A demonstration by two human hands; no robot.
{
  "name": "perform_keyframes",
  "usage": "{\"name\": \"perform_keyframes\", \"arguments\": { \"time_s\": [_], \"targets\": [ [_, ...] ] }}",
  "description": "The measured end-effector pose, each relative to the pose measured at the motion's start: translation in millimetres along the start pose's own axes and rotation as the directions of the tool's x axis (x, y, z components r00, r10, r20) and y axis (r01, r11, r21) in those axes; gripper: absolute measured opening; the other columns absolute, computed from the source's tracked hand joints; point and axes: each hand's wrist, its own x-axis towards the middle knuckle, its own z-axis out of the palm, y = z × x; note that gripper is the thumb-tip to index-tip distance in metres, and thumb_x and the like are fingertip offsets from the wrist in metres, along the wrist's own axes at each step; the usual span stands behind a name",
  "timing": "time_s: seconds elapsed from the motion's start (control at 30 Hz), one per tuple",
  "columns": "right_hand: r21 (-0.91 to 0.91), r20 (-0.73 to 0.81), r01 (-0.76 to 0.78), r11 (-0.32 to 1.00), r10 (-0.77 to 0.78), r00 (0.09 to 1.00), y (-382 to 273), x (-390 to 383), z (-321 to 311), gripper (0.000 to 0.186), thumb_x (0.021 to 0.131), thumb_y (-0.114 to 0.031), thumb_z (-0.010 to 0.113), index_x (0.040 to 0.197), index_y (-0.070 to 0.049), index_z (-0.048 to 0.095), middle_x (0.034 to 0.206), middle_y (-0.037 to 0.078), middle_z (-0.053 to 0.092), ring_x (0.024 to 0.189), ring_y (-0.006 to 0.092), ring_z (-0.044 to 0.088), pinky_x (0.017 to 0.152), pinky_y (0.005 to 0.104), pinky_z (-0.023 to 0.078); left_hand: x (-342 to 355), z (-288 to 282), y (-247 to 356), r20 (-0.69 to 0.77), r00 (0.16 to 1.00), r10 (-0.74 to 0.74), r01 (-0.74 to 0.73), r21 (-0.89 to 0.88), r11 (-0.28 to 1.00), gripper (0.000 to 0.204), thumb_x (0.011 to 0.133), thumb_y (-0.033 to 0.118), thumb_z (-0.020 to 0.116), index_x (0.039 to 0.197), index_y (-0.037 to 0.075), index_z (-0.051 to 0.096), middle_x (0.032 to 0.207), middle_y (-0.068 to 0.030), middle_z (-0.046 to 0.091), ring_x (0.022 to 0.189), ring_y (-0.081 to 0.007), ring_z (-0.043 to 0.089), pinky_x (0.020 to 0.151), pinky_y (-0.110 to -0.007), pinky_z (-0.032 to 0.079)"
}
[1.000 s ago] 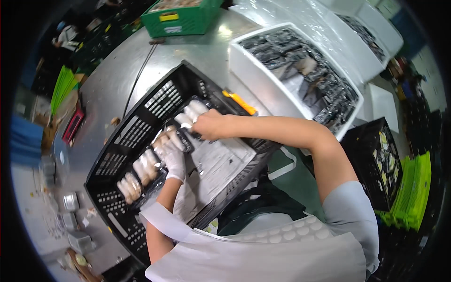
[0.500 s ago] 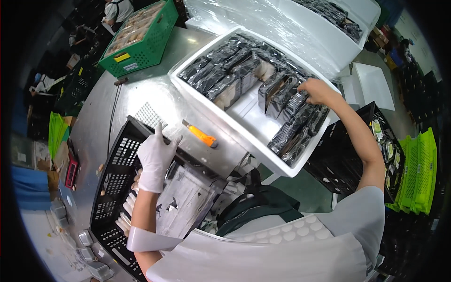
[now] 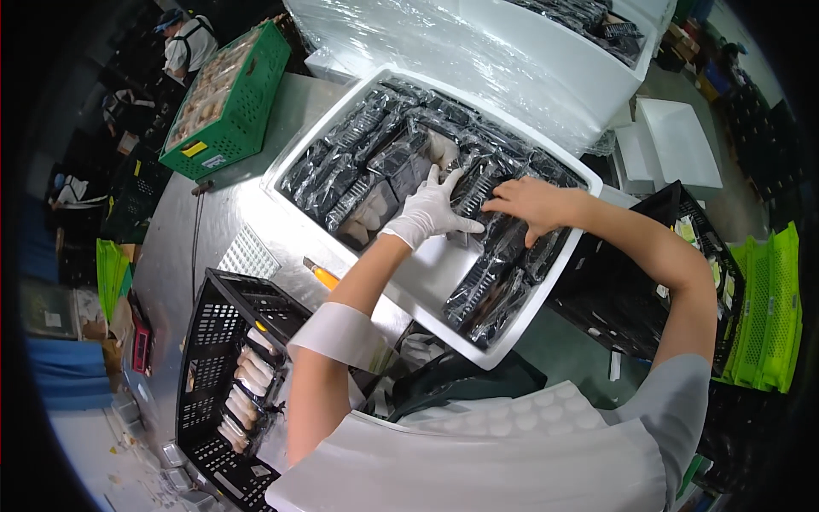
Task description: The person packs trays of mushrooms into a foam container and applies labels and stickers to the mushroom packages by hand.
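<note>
My left hand (image 3: 435,209), in a white glove, has its fingers spread on wrapped black packs (image 3: 384,158) inside a white foam box (image 3: 418,282). Just right of it my bare right hand (image 3: 525,209) lies with fingers apart over more packs. Some packs show pale mushroom-like pieces, and the box's white bottom shows below my hands. At lower left, a black crate (image 3: 200,358) holds trays of white elongated mushrooms (image 3: 247,384). An orange cutter (image 3: 322,273) lies between crate and box, partly hidden by my left arm.
A green crate (image 3: 205,128) of wrapped produce stands upper left, near co-workers (image 3: 188,43). A second foam box (image 3: 580,85) with wrapped film is behind. A black crate (image 3: 580,290) and lime-green crates (image 3: 759,307) are at right; a perforated white sheet (image 3: 247,256) lies on the metal table.
Both hands have moved from the black crate into the foam box, my right first, then my left. My view has turned toward the box.
</note>
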Motion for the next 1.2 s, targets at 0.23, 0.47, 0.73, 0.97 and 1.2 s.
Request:
{"name": "perform_keyframes", "arguments": {
  "time_s": [0.23, 0.47, 0.73, 0.97, 1.2],
  "targets": [
    [-0.357, -0.043, 0.056, 0.933, -0.077, 0.996, 1.0, 22.5, 16.2, 0.100, 0.048, -0.027, 0.082, 0.134, -0.007, 0.033, 0.123, 0.024, 0.043, 0.111, 0.0360, 0.043, 0.088, 0.0433, 0.037, 6.1, -10.8, -4.7, -0.071, 0.994, -0.089, 0.087, -0.024, 0.996, 0.097, 0.053, 0.038, 0.075, 0.135, 0.014, 0.029, 0.119, -0.0278, 0.044, 0.103, -0.0401, 0.053, 0.090, -0.039, 0.044],
    [-0.228, -0.074, 0.121, 0.966, -0.141, 0.987, 2.3, 18.4, 9.7, 0.099, 0.044, -0.028, 0.083, 0.130, -0.006, 0.037, 0.107, 0.017, 0.051, 0.096, 0.0312, 0.048, 0.079, 0.0396, 0.040, -9.3, -2.6, 4.2, -0.210, 0.973, -0.096, 0.095, -0.016, 0.995, 0.091, 0.052, 0.037, 0.075, 0.131, 0.016, 0.033, 0.109, -0.0263, 0.047, 0.097, -0.0418, 0.053, 0.082, -0.044, 0.047],
    [-0.223, -0.023, 0.126, 0.967, -0.134, 0.991, -7.4, 10.7, -13.1, 0.083, 0.050, -0.028, 0.076, 0.124, -0.008, 0.043, 0.094, 0.015, 0.052, 0.086, 0.0322, 0.056, 0.070, 0.0409, 0.049, -47.8, -6.0, 15.9, -0.315, 0.918, -0.241, 0.206, -0.139, 0.969, 0.082, 0.059, 0.033, 0.070, 0.131, 0.018, 0.034, 0.108, -0.0232, 0.048, 0.102, -0.0393, 0.051, 0.085, -0.043, 0.047],
    [-0.250, -0.322, 0.099, 0.963, -0.179, 0.930, -48.8, -10.9, -100.0, 0.078, 0.049, -0.017, 0.074, 0.121, -0.008, 0.045, 0.093, 0.014, 0.051, 0.080, 0.0335, 0.055, 0.069, 0.0415, 0.046, -141.3, -56.4, -25.3, -0.560, 0.751, -0.349, 0.039, -0.491, 0.870, 0.081, 0.060, 0.026, 0.068, 0.132, 0.008, 0.034, 0.113, -0.0233, 0.049, 0.104, -0.0353, 0.051, 0.093, -0.037, 0.041],
    [-0.301, -0.743, 0.177, 0.937, -0.347, 0.573, -148.4, 2.8, -191.8, 0.078, 0.047, -0.011, 0.074, 0.120, -0.005, 0.048, 0.101, 0.016, 0.052, 0.086, 0.0332, 0.057, 0.071, 0.0379, 0.047, -343.0, -96.0, -31.4, -0.663, 0.428, -0.614, -0.338, -0.748, 0.572, 0.078, 0.060, 0.009, 0.069, 0.130, 0.002, 0.035, 0.109, -0.0118, 0.054, 0.098, -0.0192, 0.053, 0.086, -0.028, 0.042]
  ]
}}
